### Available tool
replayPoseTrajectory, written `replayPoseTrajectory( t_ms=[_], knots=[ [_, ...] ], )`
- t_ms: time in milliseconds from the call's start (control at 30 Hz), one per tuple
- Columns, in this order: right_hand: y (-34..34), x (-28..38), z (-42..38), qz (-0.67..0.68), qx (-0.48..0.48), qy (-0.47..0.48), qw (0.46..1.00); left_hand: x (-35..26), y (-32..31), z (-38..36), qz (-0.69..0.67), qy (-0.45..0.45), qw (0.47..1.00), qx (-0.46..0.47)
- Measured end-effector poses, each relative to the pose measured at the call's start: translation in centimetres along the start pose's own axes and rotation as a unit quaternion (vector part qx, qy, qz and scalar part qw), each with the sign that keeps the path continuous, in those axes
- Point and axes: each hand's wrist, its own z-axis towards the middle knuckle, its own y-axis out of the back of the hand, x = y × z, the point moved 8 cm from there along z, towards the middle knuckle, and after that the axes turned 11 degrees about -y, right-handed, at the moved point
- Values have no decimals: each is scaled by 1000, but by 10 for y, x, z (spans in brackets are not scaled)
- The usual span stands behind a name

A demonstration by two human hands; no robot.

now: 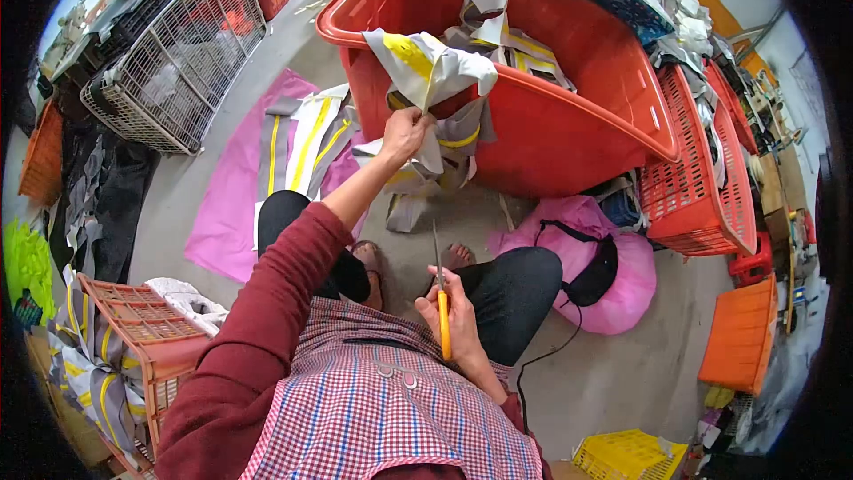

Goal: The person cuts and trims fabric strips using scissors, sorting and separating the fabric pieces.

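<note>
My left hand (407, 133) reaches forward and is closed on a fabric piece (418, 62), white and grey with a yellow stripe. The piece overlaps the near rim of the large red bin (569, 138), and more striped cloth hangs below my fingers. Held close to my lap, in my right hand (460, 324), is a pair of scissors (443, 320) with orange-yellow handles and blades pointing away from me. Striped pieces (306, 138) lie on a pink sheet (231, 187) on the floor to the left of my left hand.
More striped cloth (533, 58) lies inside the bin. A pink bag (622, 293) with a black strap sits right of my knee. Red crates (693, 160) stand at the right, a wire basket (178, 62) at the far left, and an orange crate (142, 320) near my left elbow.
</note>
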Motion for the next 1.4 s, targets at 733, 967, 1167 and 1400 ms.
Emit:
replayPoseTrajectory(
  t_ms=[733,967,1167,1400],
  knots=[
    [22,21,36,97,-142,76,982,-136,46,-190,76,-255,934,240],
    [9,37,-4,29,-125,206,970,-128,52,-45,19,-135,990,46],
    [11,35,-8,67,-97,160,980,-91,19,-45,-78,-70,989,101],
    [0,27,-19,44,-41,200,978,-59,48,-89,-265,5,964,22]
  ],
)
